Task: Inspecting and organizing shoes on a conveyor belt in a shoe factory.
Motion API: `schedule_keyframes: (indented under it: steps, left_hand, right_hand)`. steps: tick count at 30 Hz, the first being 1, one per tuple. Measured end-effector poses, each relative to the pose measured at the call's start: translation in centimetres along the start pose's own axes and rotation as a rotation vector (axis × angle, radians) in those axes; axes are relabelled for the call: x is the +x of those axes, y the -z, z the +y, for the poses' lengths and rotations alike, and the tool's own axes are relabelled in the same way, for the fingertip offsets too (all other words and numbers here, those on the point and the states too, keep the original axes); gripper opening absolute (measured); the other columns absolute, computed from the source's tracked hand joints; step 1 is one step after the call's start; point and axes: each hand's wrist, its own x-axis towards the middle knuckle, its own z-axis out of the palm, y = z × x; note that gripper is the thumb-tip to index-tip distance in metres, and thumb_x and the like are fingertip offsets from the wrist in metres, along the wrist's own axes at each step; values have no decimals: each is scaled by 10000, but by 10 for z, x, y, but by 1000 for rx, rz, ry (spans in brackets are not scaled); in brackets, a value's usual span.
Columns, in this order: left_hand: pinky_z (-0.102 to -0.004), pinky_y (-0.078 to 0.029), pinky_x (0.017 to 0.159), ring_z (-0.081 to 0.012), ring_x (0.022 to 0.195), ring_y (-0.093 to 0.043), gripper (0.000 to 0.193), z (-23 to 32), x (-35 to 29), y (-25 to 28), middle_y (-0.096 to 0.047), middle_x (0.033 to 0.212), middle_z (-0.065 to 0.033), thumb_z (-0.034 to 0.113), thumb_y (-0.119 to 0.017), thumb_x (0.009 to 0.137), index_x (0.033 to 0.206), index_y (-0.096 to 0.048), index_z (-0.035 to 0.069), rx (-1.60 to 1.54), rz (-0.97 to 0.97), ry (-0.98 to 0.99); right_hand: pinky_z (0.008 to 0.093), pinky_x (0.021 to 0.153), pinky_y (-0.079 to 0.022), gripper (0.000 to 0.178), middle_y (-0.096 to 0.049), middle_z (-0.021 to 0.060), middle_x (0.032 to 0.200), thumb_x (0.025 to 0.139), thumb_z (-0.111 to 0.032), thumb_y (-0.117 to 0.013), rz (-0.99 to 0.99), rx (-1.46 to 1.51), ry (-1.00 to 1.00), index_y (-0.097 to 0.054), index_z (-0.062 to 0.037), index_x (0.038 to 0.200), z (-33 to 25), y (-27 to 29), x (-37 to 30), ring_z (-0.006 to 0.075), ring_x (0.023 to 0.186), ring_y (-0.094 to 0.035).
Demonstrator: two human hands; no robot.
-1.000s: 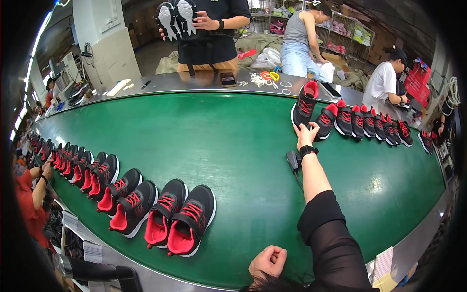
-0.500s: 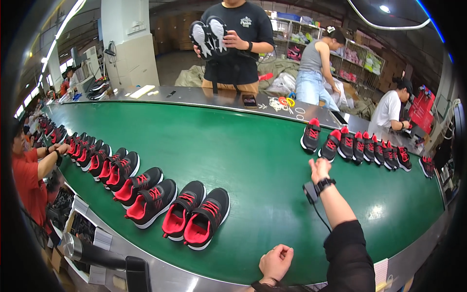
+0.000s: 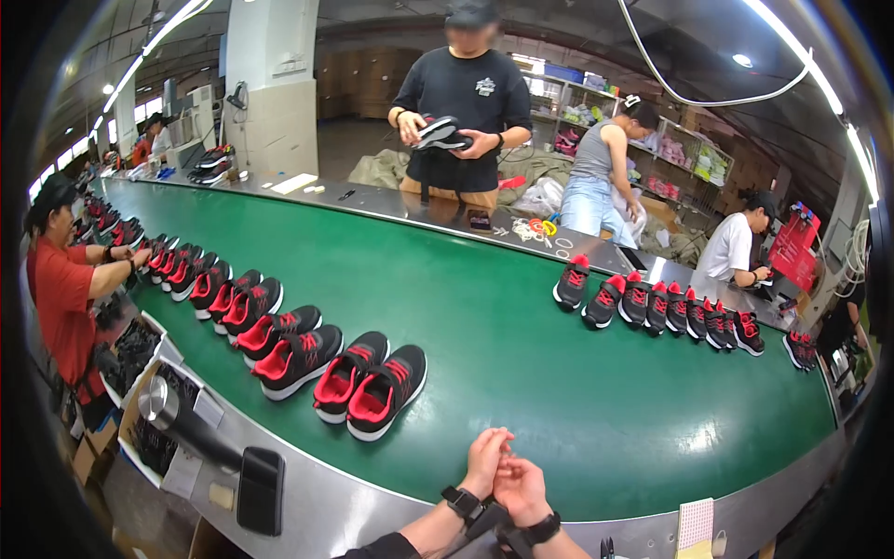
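My left hand [image 3: 486, 461] and my right hand [image 3: 521, 490] are together above the near edge of the green conveyor belt [image 3: 596, 438]. Their fingers are loosely curled and pressed against each other; no object shows in them. A dark wristband or watch is on each wrist. To their left, the closest black sneaker [image 3: 388, 391] with red laces and red lining stands on the belt beside another sneaker [image 3: 351, 374]. More of the same sneakers [image 3: 298, 359] run back in a row to the far left. Another row of sneakers [image 3: 656, 307] lines the belt's far right side.
Across the belt a person holds a pair of sneakers [image 3: 442, 135]. A person in red [image 3: 65, 298] works at the left. A bottle [image 3: 186, 424] and a black phone-like slab [image 3: 260, 491] lie on the near metal ledge. Rubber bands [image 3: 534, 228] lie on the far ledge.
My right hand has come back from the far right row of sneakers to meet my left. The view has shifted. The person opposite has lowered and turned the pair of sneakers.
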Motion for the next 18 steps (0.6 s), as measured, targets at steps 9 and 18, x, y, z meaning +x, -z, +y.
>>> schedule_keyframes:
  steps: [9, 18]
  left_hand:
    - [-196, -379, 472, -56, 572, -468, 122, 1, 7, 18, -516, 744, 13, 180, -540, 866, 832, -603, 81, 317, -7, -208]
    - [-239, -430, 554, -77, 624, -531, 133, -18, 10, 16, -593, 734, -20, 173, -591, 838, 804, -620, 47, 809, 124, -468]
  right_hand:
    - [274, 703, -461, 95, -577, 53, 879, 883, -63, -487, -318, -379, 66, -517, -49, 972, 4, -7, 6, 153, 794, -562]
    - [247, 685, -453, 155, -600, 2, 869, 891, -120, -460, -133, -436, 45, -562, -96, 1006, 8, -4, 11, 93, 774, -569]
